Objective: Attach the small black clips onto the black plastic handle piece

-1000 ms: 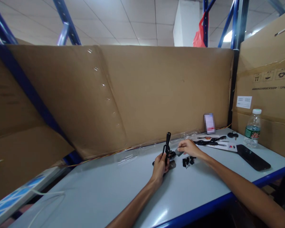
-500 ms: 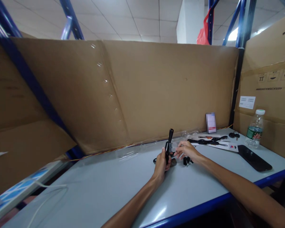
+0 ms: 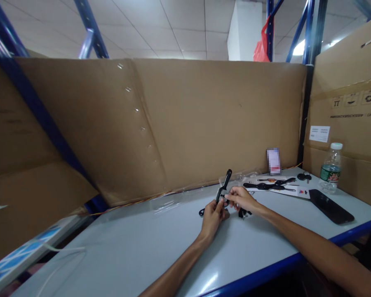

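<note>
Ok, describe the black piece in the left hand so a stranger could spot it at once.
On the pale table below the cardboard wall, find the left hand. The slim black piece is gripped there, one end slanting up, unlike the black straps lying farther right.

A capped bottle [image 3: 330, 172] stands beside printed cardboard [image 3: 355, 138]; a red bag [image 3: 261, 48] hangs higher.

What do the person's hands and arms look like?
The left hand and right hand wear no gloves. Both forearms are slim and bare, with no sleeves, watch or bracelet in view. Any rings would be too small to tell.
</note>
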A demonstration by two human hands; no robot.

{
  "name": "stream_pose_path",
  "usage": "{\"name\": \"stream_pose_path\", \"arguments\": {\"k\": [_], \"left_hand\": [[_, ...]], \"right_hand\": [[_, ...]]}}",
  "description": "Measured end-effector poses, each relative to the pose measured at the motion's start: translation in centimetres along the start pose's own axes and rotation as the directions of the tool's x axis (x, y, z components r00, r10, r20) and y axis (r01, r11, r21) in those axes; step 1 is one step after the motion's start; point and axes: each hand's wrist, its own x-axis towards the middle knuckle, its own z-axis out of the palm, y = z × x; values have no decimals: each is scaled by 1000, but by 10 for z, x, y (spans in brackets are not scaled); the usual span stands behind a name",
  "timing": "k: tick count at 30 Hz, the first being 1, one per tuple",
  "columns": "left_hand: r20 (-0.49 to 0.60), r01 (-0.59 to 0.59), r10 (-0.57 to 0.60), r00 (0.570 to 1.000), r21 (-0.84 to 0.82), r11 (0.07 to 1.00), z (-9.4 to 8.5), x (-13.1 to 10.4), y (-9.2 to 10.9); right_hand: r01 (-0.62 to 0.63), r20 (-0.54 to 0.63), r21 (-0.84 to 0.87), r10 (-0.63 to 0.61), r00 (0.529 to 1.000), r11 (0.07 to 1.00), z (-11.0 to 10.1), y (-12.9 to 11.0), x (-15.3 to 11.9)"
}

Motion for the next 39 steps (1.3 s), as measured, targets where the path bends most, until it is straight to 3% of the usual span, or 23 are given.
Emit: {"name": "stream_pose_path", "arguments": {"k": [11,16,19,22,25,27,29,31,34,37,39], "left_hand": [[-17,122,-123,992,-52,991,-2,-4,5],[-6,137,-138,990,-53,989,-2,-6,8],[-13,141,-142,990,-48,989,-2,-5,8],[-25,152,-153,988,-44,987,-2,-6,8],[-23,154,-156,988,-50,987,-1,-7,10],[-18,161,-162,987,-57,985,-1,-8,11],[-17,162,-164,986,-66,985,-1,-9,12],[-18,154,-155,988,-70,986,-1,-9,13],[-16,136,-138,990,-70,988,-1,-10,13],[-14,137,-139,990,-84,987,-1,-10,14],[-16,146,-149,989,-96,985,-2,-11,14]], "right_hand": [[-18,36,382,5,999,924,-25,-19,-2],[-102,139,579,26,990,809,-32,-21,-3],[-120,189,639,-4,982,759,-37,-21,-2],[-86,192,633,-49,980,769,-41,-18,1],[48,37,458,-73,997,887,-47,-16,4],[182,-151,120,-164,975,976,-55,-16,6],[222,-205,-320,-297,933,921,-67,-18,5],[180,-136,-650,-346,929,738,-80,-19,2],[108,-23,-846,-238,971,522,-95,-21,-4],[53,79,-863,31,996,503,-100,-22,-10],[-13,119,-846,212,970,533,-97,-21,-12]]}}
